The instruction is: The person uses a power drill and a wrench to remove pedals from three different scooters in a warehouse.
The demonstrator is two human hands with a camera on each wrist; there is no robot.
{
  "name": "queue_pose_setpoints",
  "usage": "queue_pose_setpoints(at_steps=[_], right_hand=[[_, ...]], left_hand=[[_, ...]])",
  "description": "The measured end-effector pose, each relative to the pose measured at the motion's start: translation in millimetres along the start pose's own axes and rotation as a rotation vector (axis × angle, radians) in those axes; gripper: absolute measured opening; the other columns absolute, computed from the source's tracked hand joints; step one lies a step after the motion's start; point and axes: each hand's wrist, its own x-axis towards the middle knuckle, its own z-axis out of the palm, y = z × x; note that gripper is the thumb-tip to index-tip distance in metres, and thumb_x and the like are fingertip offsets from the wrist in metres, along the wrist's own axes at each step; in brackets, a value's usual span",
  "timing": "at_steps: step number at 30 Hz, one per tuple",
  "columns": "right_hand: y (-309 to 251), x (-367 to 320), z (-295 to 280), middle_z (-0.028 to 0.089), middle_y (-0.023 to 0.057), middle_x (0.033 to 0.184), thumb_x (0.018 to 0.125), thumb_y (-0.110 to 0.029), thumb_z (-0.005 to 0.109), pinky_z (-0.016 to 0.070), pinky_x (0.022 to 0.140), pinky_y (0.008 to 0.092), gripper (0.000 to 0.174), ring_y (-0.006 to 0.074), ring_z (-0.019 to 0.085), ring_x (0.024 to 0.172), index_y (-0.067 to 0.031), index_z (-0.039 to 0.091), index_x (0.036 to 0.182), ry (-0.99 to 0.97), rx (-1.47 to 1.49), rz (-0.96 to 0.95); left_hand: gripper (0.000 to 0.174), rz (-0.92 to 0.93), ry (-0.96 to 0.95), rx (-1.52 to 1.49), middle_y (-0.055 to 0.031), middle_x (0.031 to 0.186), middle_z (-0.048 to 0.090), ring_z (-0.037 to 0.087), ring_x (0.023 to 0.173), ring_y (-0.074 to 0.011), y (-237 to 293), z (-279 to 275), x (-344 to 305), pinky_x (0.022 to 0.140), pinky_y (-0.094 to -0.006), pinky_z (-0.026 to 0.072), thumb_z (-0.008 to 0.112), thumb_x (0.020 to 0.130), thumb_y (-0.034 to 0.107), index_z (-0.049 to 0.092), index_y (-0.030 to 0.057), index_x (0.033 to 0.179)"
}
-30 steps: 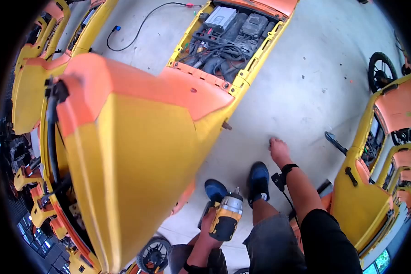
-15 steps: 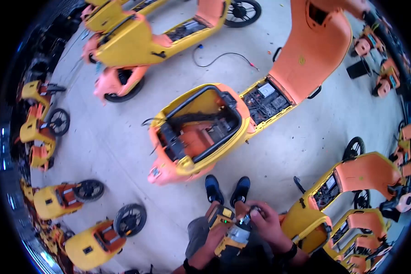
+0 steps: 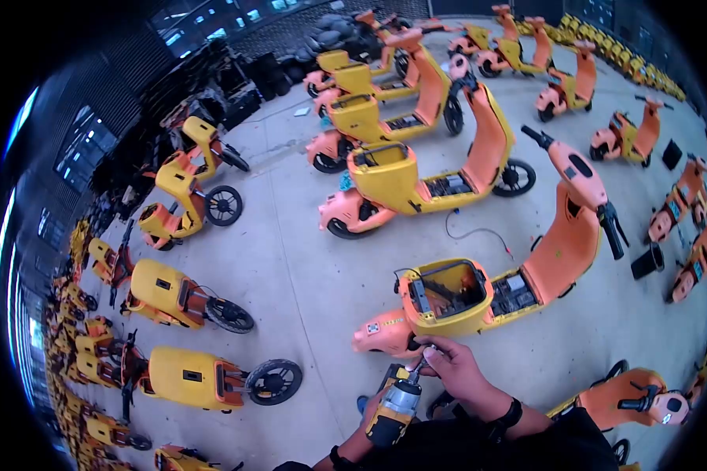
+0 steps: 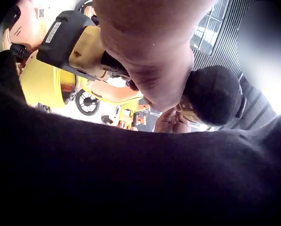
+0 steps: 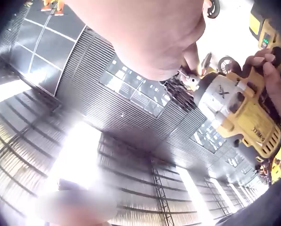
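My left hand (image 3: 360, 436) grips a yellow and black cordless impact wrench (image 3: 397, 410) with a silver nose, held in front of my body. In the right wrist view, the fingers of that hand wrap the handle below the wrench's yellow housing (image 5: 253, 123). At the nose, my right hand (image 3: 465, 378) pinches a small shiny metal piece (image 3: 427, 358) between thumb and fingers. Its exact kind is partly hidden by the fingers. Just beyond the hands stands a yellow and orange scooter (image 3: 452, 320) with its rear compartment and floorboard uncovered.
More scooters stand ahead, among them one (image 3: 401, 184) with an exposed floorboard. Scooter parts with wheels (image 3: 192, 377) lie to the left on the grey floor (image 3: 291, 259). A black cable (image 3: 475, 233) lies near the scooters, and a black bin (image 3: 646, 261) is at right.
My right hand has come up from near the floor to the wrench's nose. The wrench stays in my left hand. The head view has swung from the floor to the wider hall.
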Motion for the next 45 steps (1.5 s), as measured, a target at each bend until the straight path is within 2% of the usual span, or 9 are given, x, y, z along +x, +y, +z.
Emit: queue_pose_setpoints(at_steps=[6, 11, 13, 19, 29, 35, 37, 40, 45], right_hand=[[-1.5, 10.8, 90.9, 0.065, 0.0102, 0.103, 0.099, -0.009, 0.049, 0.0539, 0.084, 0.0287, 0.029, 0.0178, 0.066, 0.097, 0.0020, 0.052, 0.126, -0.139, -0.314, -0.171], [31.6, 37.6, 184.7, 0.065, 0.0108, 0.101, 0.096, -0.009, 0.056, 0.0518, 0.080, 0.0255, 0.027, 0.0140, 0.067, 0.092, 0.0010, 0.058, 0.121, -0.190, -0.773, -0.397], [61.7, 57.0, 219.9, 0.066, 0.0110, 0.095, 0.095, -0.009, 0.057, 0.0511, 0.076, 0.0263, 0.026, 0.0133, 0.065, 0.086, 0.0010, 0.059, 0.119, -0.205, -0.686, -0.398], [73.4, 80.2, 314.9, 0.063, 0.0063, 0.092, 0.097, -0.011, 0.055, 0.0511, 0.071, 0.0230, 0.026, 0.0088, 0.061, 0.081, -0.0009, 0.058, 0.121, -0.249, -0.769, -0.356], [49.2, 189.6, 345.1, 0.066, 0.0164, 0.079, 0.097, -0.025, 0.055, 0.0517, 0.064, 0.0353, 0.026, 0.0278, 0.067, 0.068, -0.0020, 0.063, 0.107, -0.171, -0.941, -0.327], [76.3, 306.6, 337.2, 0.066, 0.0201, 0.086, 0.095, -0.025, 0.057, 0.0512, 0.069, 0.0395, 0.025, 0.0372, 0.065, 0.074, -0.0021, 0.061, 0.105, -0.211, -0.769, -0.340], [75.3, 334.9, 338.2, 0.066, 0.0202, 0.085, 0.095, -0.025, 0.058, 0.0512, 0.068, 0.0392, 0.026, 0.0368, 0.065, 0.073, -0.0020, 0.059, 0.107, -0.300, -0.459, -0.294], [54.1, 372.0, 340.9, 0.065, 0.0200, 0.081, 0.095, -0.025, 0.058, 0.0513, 0.066, 0.0393, 0.027, 0.0366, 0.065, 0.071, -0.0024, 0.058, 0.109, -0.315, -0.444, -0.484], [-6.7, 410.3, 326.0, 0.065, 0.0213, 0.079, 0.095, -0.027, 0.056, 0.0510, 0.066, 0.0406, 0.028, 0.0375, 0.064, 0.071, -0.0004, 0.061, 0.102, -0.109, -0.626, -0.320]], left_hand=[[0.033, 0.122, 0.099, 0.242, -0.0112, 0.096, 0.066, 0.067, 0.082, -0.0244, 52.2, -19.6, -55.1, 0.073, -0.0357, 0.0570, 0.041, 0.102, 0.027, 0.053, 0.0024, 0.119], [0.027, 0.510, 0.158, 1.263, -0.0069, 0.099, 0.065, 0.067, 0.083, -0.0183, 112.0, -94.5, -113.5, 0.075, -0.0320, 0.0565, 0.047, 0.101, 0.018, 0.053, 0.0035, 0.122], [0.027, 0.087, 0.023, -0.020, -0.0054, 0.098, 0.065, 0.066, 0.085, -0.0160, 137.4, -145.2, -118.5, 0.076, -0.0293, 0.0557, 0.050, 0.099, 0.014, 0.053, 0.0041, 0.123], [0.030, 0.653, 0.172, 1.154, -0.0050, 0.101, 0.064, 0.063, 0.092, -0.0128, 233.2, -135.8, -194.9, 0.080, -0.0257, 0.0498, 0.067, 0.084, 0.006, 0.060, 0.0042, 0.113], [0.035, 0.582, 0.074, 1.334, -0.0079, 0.106, 0.066, 0.064, 0.096, -0.0201, 357.8, -156.2, -151.2, 0.086, -0.0310, 0.0493, 0.069, 0.083, 0.012, 0.061, 0.0040, 0.116], [0.018, 0.564, 0.022, 2.415, -0.0073, 0.087, 0.065, 0.063, 0.072, -0.0286, 452.9, -150.5, -89.0, 0.059, -0.0446, 0.0494, 0.059, 0.081, 0.024, 0.062, 0.0169, 0.098], [0.018, 0.747, -0.231, 2.357, 0.0001, 0.081, 0.060, 0.060, 0.069, -0.0169, 493.6, -155.9, -80.7, 0.058, -0.0324, 0.0482, 0.063, 0.079, 0.010, 0.058, 0.0113, 0.097], [0.027, 0.360, -0.087, 1.282, -0.0051, 0.088, 0.066, 0.065, 0.078, -0.0175, 518.3, -171.6, -57.0, 0.065, -0.0304, 0.0525, 0.064, 0.078, 0.001, 0.059, 0.0064, 0.104], [0.035, 0.317, -0.281, 1.608, -0.0048, 0.089, 0.060, 0.059, 0.082, -0.0170, 576.1, -161.6, 21.7, 0.073, -0.0299, 0.0496, 0.066, 0.081, 0.006, 0.056, 0.0061, 0.115]])
